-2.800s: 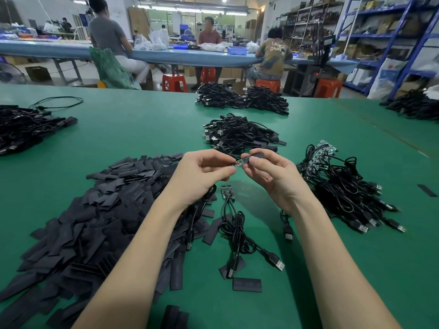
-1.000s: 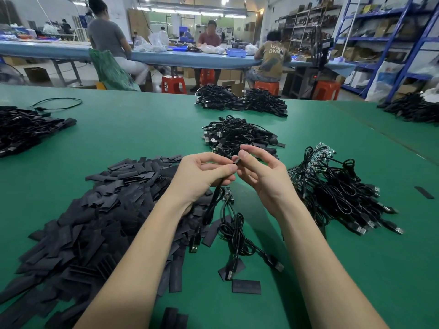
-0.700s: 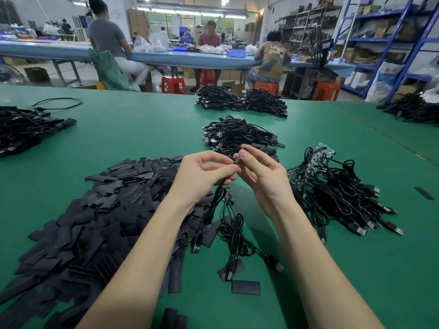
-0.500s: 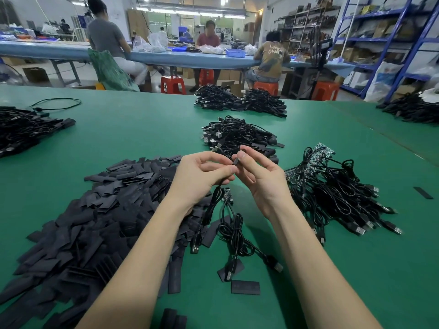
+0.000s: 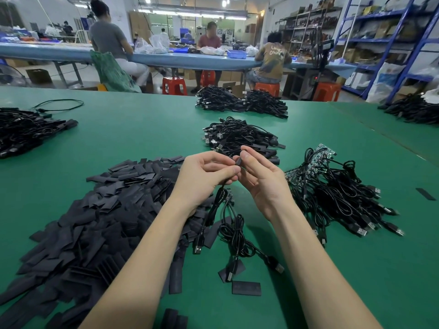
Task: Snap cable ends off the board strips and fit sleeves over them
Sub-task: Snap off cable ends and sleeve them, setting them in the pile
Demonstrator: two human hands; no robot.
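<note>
A workshop with a wide green table (image 5: 142,129) fills the view; beyond its far edge, three seated people work at a long blue bench (image 5: 59,52), and blue shelving (image 5: 389,36) stands at the far right. Nearest on the table, one flat black sleeve (image 5: 246,288) lies alone; just beyond it, a loose bundle of cables (image 5: 234,236) trails to USB plugs, with a small board piece at its far end. On the near left spreads one large heap of sleeves (image 5: 95,224), too many to count. Both forearms reach in from the near edge and the two hands meet above the table. The left hand (image 5: 204,179) has its fingers curled, thumb and forefinger pinching a thin black cable (image 5: 222,186) that hangs down from it toward the bundle; the right hand (image 5: 263,179) is tilted palm toward the left, thumb and forefinger pinching a small sleeved cable end (image 5: 238,161) between the two hands, its other fingers loosely curled. To the right lies one tangle of cables on board strips (image 5: 332,186), the green strips at its far side; one stray sleeve (image 5: 427,194) lies far right. Beyond the hands sits one pile of sleeved cables (image 5: 240,138); farther still, one long cable pile (image 5: 242,103); two more piles sit at the left and right edges.
</note>
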